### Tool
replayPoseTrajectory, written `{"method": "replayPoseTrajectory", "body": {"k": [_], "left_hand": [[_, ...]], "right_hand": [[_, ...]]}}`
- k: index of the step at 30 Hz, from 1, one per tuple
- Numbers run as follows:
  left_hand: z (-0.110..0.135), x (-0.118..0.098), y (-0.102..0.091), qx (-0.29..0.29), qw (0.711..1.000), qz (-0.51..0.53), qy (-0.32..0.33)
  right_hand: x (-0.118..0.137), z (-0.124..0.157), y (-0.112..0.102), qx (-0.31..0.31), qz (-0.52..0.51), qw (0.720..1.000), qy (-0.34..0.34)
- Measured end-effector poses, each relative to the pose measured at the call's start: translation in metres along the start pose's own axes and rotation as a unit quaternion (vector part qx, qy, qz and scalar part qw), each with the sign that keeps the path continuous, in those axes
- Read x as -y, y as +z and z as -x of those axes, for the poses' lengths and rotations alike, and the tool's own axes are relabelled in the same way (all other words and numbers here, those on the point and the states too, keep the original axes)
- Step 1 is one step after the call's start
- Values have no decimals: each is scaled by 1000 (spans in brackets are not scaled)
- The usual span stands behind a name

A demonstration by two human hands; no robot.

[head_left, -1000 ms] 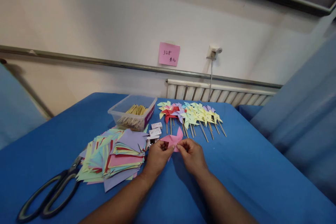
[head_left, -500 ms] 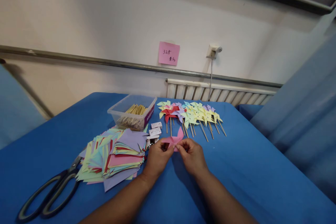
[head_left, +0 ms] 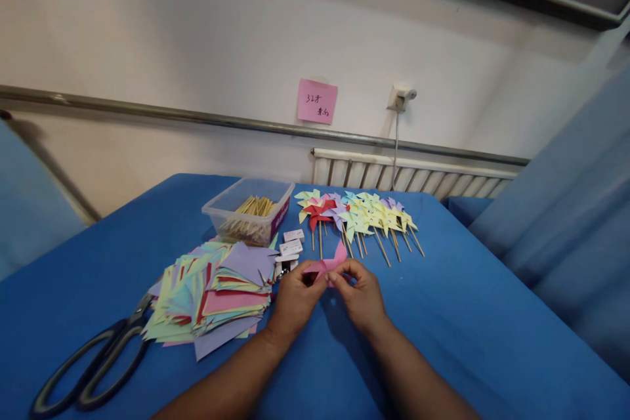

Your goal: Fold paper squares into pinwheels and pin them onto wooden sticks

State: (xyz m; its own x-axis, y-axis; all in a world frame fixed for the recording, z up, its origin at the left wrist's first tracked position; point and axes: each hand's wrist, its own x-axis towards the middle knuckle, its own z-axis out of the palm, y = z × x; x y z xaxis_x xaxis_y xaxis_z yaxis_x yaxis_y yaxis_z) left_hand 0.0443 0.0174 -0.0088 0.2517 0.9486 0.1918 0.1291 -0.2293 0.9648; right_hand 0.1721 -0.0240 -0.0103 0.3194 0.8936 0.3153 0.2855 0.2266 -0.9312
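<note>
A pink paper pinwheel (head_left: 329, 262) is pinched between both of my hands just above the blue table (head_left: 467, 321). My left hand (head_left: 294, 296) grips its left side with fingers closed. My right hand (head_left: 361, 295) pinches its middle from the right. A row of several finished paper pinwheels on wooden sticks (head_left: 357, 213) lies beyond my hands. A messy pile of coloured paper squares (head_left: 216, 289) lies to the left of my left hand.
A clear plastic tub of wooden sticks (head_left: 250, 210) stands at the back left. Small white boxes (head_left: 291, 243) lie between it and my hands. Large black scissors (head_left: 93, 361) lie at the front left. A radiator (head_left: 408, 174) runs along the wall.
My hands have closed a little tighter on the pink pinwheel, which now looks flatter and more folded. Nothing else on the table has moved.
</note>
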Motion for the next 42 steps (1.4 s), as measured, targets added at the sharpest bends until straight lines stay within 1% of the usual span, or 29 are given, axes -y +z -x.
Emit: {"method": "replayPoseTrajectory", "body": {"k": [5,7,10,14,19,23,28,33,42], "left_hand": [[-2,3,-1,2,999,38,-24],[-2,1,-1,0,998,46,-33],[-2,-2,-1,-7,998,46,-40],[-1,-3,-1,-11,999,34,-18],[1,-2,-3,4,1000,7,8],[1,-1,-3,6,1000,0,10],[1,1,-3,13,1000,3,15],[2,-1,-2,7,1000,1,15],[3,-5,-2,-3,1000,-6,12]], "right_hand": [[-4,-1,0,27,-42,999,1],[-5,-2,0,42,-47,998,-5],[-5,-3,-1,42,-39,998,-14],[-3,-1,-1,26,-19,999,-27],[-2,1,1,16,-16,999,-29],[-1,2,1,6,-25,999,-22],[4,2,-1,1,-6,998,-59],[8,3,-3,10,16,996,-88],[11,4,-6,22,74,990,-116]]}}
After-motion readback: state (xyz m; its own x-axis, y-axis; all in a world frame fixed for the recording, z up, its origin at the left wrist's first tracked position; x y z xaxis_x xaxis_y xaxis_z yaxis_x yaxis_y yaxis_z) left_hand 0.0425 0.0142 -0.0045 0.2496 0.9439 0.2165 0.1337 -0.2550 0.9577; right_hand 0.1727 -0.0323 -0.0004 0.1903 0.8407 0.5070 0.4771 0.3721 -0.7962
